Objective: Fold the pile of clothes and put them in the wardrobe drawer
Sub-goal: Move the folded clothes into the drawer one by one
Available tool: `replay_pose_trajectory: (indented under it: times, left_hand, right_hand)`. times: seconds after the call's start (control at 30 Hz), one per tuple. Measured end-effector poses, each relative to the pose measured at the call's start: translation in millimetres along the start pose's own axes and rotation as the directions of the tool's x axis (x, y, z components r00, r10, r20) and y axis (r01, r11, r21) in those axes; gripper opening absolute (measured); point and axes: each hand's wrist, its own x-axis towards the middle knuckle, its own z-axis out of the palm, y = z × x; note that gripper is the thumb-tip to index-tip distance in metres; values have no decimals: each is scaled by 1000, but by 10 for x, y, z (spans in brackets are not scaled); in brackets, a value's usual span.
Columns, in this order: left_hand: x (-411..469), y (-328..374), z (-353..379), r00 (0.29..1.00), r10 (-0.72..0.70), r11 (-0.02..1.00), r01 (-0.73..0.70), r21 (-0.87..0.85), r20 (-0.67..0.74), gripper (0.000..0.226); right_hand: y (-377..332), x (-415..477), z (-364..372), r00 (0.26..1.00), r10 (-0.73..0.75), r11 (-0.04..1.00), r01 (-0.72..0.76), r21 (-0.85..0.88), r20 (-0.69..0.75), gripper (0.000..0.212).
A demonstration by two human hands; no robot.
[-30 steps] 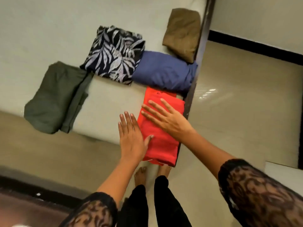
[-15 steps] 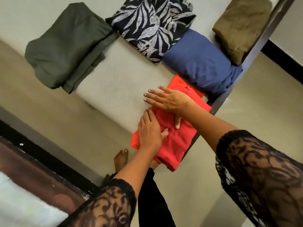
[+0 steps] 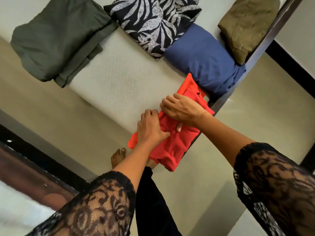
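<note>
A person's left grip (image 3: 150,129) and right grip (image 3: 181,109) both clamp a folded red garment (image 3: 177,145) at the near corner of a pale mattress (image 3: 110,82). The fingers curl round the bundle's left edge and the thumbs press on top. The left grip sits at the middle of that edge, with the right grip just beyond it and close beside it. The garment's near end hangs past the mattress edge, above the floor (image 3: 213,184).

Four other folded pieces lie on the mattress. A blue garment (image 3: 201,60) rests along the right-hand edge, against the dark bed frame (image 3: 265,38), and the far tip of the red garment meets it. Farther along the same edge lies a brown garment (image 3: 245,26), just beside the blue one. A dark leaf-print garment (image 3: 153,23) lies toward the far side, one corner touching the blue piece. A green garment (image 3: 56,40) sits well apart from the red one at the left-hand edge, its lower layers fanned out.

Black lace sleeves (image 3: 102,205) cover both upper arms, leaving the forearms bare. A bare foot (image 3: 117,157) stands on the floor just off the mattress's near edge.
</note>
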Motion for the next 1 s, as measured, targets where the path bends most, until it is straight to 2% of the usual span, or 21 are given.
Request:
replay_pose_trajectory:
  times: [0.07, 0.13, 0.17, 0.27, 0.37, 0.4, 0.5, 0.63, 0.73, 0.9, 1.0]
  left_hand:
    - [-68, 19, -5, 999, 24, 998, -23, -59, 22, 60]
    - [-179, 55, -25, 996, 83, 996, -82, -37, 25, 53]
    - [-235, 69, -37, 993, 114, 993, -114, -5, 8, 51]
    - [-443, 135, -132, 970, 240, 965, -235, 120, -27, 52]
    - [-589, 190, -341, 884, 465, 854, -436, 282, -42, 64]
    - [-631, 220, -438, 834, 550, 796, -506, 332, -47, 65]
    - [-731, 424, -812, 630, 775, 569, -671, 475, -39, 52]
    - [-909, 862, -1363, 405, 914, 336, -745, 576, -11, 43]
    - [-1146, 1272, -1768, 250, 968, 214, -770, 601, -25, 40]
    - [-1821, 2184, -2499, -88, 996, -72, -765, 639, 6, 43]
    - [-2247, 2703, -2739, -250, 968, -208, -725, 657, 30, 42]
  right_hand:
    - [-118, -174, -18, 998, 28, 1000, -28, 2, -60, 60]
    - [-249, -338, -10, 980, 114, 994, -113, 11, -161, 31]
    - [-300, -409, -30, 968, 160, 987, -159, 18, -196, 28]
    - [-494, -645, -125, 898, 369, 929, -344, 140, -239, 43]
    - [-697, -882, -217, 798, 534, 843, -475, 253, -279, 37]
    - [-773, -968, -244, 748, 590, 806, -519, 286, -306, 37]
    - [-939, -1272, -496, 521, 770, 636, -674, 376, -368, 34]
    - [-873, -1721, -1130, 303, 873, 463, -762, 453, -381, 27]
    - [-802, -2133, -1559, 159, 891, 356, -827, 436, -426, 32]
    - [-879, -3116, -2405, -51, 882, 119, -937, 328, -468, 30]
    - [-997, -3688, -2760, -144, 866, -18, -966, 258, -479, 33]
